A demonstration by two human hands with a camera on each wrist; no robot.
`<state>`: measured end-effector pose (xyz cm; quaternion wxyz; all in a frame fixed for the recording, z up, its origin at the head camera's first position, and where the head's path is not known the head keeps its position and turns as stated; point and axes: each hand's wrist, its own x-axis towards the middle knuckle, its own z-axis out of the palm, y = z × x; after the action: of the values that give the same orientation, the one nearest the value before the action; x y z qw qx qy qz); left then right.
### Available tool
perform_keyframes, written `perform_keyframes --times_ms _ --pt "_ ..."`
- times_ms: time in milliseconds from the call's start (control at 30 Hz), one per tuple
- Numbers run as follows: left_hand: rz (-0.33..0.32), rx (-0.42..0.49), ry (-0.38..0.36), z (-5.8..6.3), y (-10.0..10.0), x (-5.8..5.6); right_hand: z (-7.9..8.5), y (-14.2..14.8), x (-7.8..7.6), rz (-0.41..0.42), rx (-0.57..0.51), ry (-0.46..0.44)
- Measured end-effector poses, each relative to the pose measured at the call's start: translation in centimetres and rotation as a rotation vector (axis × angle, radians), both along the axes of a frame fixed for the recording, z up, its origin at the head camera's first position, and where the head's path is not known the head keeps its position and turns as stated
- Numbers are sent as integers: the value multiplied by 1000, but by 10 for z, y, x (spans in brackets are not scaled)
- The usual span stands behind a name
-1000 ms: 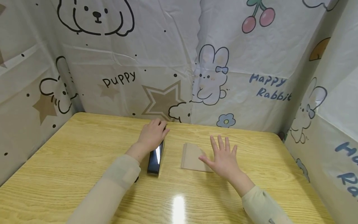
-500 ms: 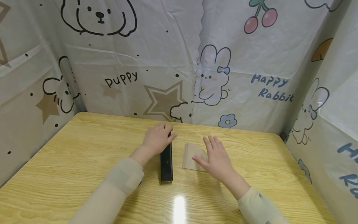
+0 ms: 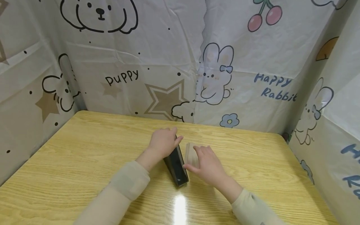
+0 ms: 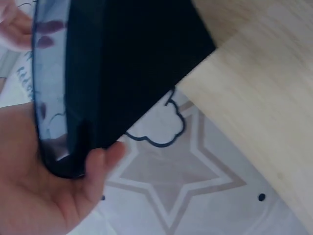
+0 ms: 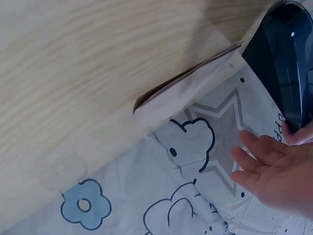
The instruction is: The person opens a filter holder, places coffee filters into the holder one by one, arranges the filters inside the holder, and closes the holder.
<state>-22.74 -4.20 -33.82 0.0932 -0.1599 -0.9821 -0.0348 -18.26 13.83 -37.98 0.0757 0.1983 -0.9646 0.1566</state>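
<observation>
A long, narrow, glossy black box-like thing (image 3: pixel 176 167) with a rounded edge is tilted over the middle of the table. My left hand (image 3: pixel 163 142) grips its far end. In the left wrist view, the thumb and fingers of the left hand (image 4: pixel 63 191) curl round the rounded end of the black thing (image 4: pixel 132 63). My right hand (image 3: pixel 208 165) is to its right, fingers extended, with the thumb right at the black side. Partly covered by that hand is a flat, tan paper piece (image 3: pixel 191 156). The right wrist view shows the right hand (image 5: pixel 274 166) with nothing between its fingers.
The wooden table (image 3: pixel 84 162) has a printed cloth (image 3: pixel 157 56) hanging behind it and at both sides. In the right wrist view, the tan paper's thin edge (image 5: pixel 186 78) stands out along the tabletop.
The left hand has moved right with the black thing, which has turned and tilted so its near end now points right. The right hand has moved left toward it, across the tan paper.
</observation>
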Motion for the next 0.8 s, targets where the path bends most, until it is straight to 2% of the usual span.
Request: perform_keyframes --times_ms 233,433,533,600,733,800 --pt "50 12 -164 10 4 3 -5 -19 3 68 32 -10" --pt "26 33 -299 18 0 -1 -6 -34 4 93 56 -101" --pt "-43 126 -380 20 -8 -5 -6 -38 5 70 61 -112" --pt "-111 215 -437 18 -15 -9 -5 -39 6 60 58 -111" --pt "-257 388 -598 15 -32 -15 -4 -39 5 67 35 -144" --pt "-317 425 -667 15 -39 -18 -3 -38 5 77 11 -182"
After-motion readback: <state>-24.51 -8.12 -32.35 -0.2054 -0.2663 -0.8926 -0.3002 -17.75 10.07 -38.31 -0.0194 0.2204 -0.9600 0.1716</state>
